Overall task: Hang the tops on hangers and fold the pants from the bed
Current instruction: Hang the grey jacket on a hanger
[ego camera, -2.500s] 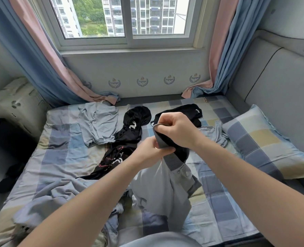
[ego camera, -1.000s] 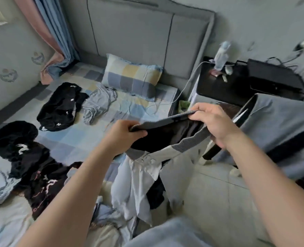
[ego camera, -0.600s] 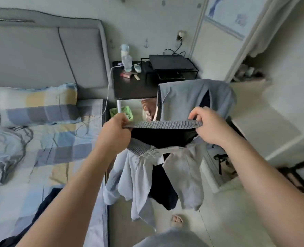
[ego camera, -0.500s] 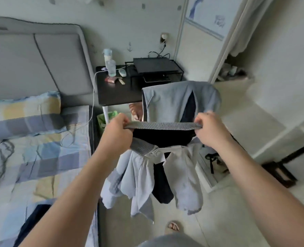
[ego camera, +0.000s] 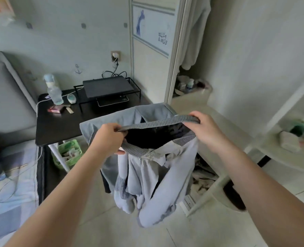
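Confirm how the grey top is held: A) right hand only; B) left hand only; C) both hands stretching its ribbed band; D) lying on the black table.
C: the left hand and right hand each grip one end of the ribbed band of the grey top.

pale walls; a black side table beside the grey headboard; pale tiled floor; soft daylight.

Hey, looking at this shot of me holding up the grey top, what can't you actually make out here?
All in the head view:
1. Any hanger inside the grey top: its dark inside, plus the left hand and right hand gripping the ribbed band, hide it.
2. What the grey garment behind hangs on: covered by the held top.
3. Shelf items: blurred.
4. Bed: cut off by the left edge.
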